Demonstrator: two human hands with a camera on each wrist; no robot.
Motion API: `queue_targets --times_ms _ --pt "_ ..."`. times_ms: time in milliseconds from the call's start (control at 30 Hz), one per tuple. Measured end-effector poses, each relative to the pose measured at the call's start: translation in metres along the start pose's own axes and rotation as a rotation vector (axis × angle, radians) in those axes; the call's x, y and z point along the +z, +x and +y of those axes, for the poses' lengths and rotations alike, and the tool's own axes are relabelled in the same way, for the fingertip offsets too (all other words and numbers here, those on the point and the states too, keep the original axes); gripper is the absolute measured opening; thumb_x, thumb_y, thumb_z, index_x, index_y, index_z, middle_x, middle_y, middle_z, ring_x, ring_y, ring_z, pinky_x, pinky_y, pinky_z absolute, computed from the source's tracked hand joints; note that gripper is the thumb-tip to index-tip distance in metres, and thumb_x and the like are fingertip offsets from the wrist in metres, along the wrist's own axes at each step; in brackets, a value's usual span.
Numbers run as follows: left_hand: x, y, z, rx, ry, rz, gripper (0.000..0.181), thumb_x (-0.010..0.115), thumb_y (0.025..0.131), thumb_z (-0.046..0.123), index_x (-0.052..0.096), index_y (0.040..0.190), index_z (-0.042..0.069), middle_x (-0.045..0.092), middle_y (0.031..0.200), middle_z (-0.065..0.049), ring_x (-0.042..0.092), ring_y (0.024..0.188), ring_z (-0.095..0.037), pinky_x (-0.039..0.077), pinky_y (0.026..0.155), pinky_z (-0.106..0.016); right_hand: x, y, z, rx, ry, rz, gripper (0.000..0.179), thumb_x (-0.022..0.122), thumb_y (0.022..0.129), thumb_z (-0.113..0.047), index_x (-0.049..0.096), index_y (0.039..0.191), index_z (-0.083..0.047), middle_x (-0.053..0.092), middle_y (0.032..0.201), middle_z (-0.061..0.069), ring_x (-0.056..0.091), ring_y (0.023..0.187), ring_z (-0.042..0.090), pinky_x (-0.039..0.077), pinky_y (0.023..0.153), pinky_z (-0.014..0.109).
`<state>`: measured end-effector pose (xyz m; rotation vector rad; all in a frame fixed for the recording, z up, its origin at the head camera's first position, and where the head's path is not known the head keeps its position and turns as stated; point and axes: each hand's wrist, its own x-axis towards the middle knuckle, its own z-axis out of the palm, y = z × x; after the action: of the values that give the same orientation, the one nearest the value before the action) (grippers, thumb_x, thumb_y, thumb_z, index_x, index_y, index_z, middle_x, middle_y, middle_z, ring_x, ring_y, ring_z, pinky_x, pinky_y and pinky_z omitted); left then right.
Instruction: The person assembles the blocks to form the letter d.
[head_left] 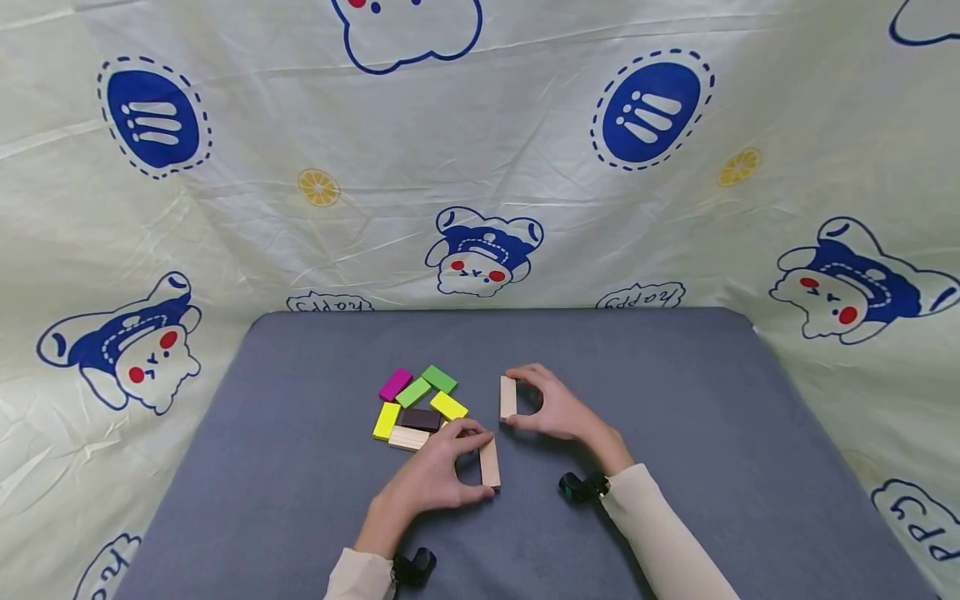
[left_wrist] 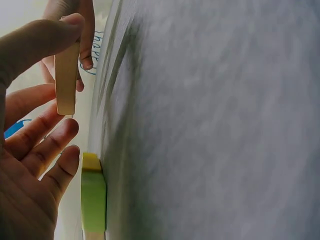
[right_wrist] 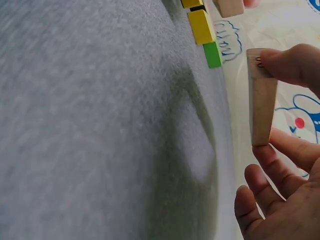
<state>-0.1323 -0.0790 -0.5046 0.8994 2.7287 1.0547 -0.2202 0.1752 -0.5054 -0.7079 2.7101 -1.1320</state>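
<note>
Wooden blocks (head_left: 490, 465) (head_left: 508, 398), pinched endwise, span parted left fingers (head_left: 472, 438) and right fingers (head_left: 529, 374).

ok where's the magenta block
In the head view, the magenta block lies left of centre on the grey table, just left of the nearer green block.

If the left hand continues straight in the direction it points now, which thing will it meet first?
Most likely the wooden block in the right hand, ahead and to the right of the left hand in the head view, though their exact heights are unclear.
</note>
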Motion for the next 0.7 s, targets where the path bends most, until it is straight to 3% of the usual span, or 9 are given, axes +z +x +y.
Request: queue_targets --times_ms 267,533,700 --pt "0.008 0.006 0.010 -0.004 0.010 -0.015 0.072 0.087 0.081 0.041 0.062 0.143 0.015 0.056 0.137 0.002 0.055 0.123 -0.014 0.050 0.107 -0.035 -0.009 -0.018 0.001 0.019 -0.083 0.046 0.074 0.081 0.084 -0.044 0.055 0.147 -0.016 0.052 0.147 0.009 0.048 0.135 0.034 0.043 0.107 0.065" --pt "0.015 0.011 0.017 0.001 0.007 -0.061 0.072 0.086 0.083 0.043 0.060 0.145 0.018 0.054 0.139 0.003 0.052 0.124 -0.012 0.050 0.106 -0.031 -0.019 -0.034 -0.001 0.052 -0.064 0.090 0.073 0.082 0.084 -0.037 0.054 0.148 -0.017 0.049 0.148 0.011 0.047 0.134 0.035 0.045 0.103 0.063" --pt "0.022 0.014 0.023 0.016 0.049 -0.058 0.072 0.085 0.083 0.044 0.060 0.145 0.018 0.055 0.139 0.002 0.053 0.125 -0.014 0.050 0.105 -0.032 -0.026 -0.041 0.000 0.048 -0.041 0.116 0.073 0.083 0.085 -0.034 0.053 0.149 -0.016 0.048 0.149 0.012 0.049 0.131 0.036 0.048 0.100 0.061"
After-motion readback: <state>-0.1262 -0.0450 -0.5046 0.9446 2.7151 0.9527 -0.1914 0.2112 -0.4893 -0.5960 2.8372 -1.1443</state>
